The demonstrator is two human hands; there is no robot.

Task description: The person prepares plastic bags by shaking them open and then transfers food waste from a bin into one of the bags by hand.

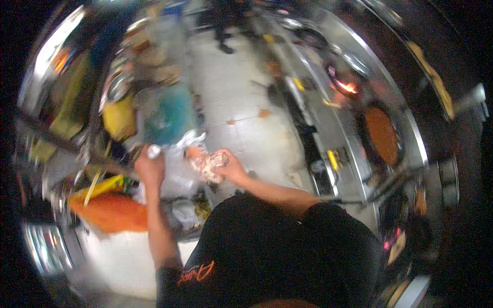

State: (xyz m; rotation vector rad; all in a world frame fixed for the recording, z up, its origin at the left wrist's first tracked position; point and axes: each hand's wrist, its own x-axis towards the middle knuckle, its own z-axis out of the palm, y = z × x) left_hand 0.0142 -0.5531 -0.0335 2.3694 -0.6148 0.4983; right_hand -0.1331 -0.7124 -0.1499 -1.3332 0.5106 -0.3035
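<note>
The whole view is blurred. My left hand [149,169] is closed around an object whose round, pale, shiny end [155,151] shows at the top of the fist; the rest of it is hidden. Between my hands lies a translucent plastic bag [175,177]. A mottled red-and-white bundle [206,165], too smeared to identify, is gripped at its right end by my right hand [232,166]. Just beyond the bag is a teal surface or container [171,115]. An orange sheet or bag [115,211] lies left of my left forearm.
On the right runs a metal cooking counter [346,127] with a burner flame [348,87] and a round pan of orange-brown food [381,134]. A yellow container [120,117] stands at left. Ahead on the tiled floor [246,88] is another person's dark shoe [226,46].
</note>
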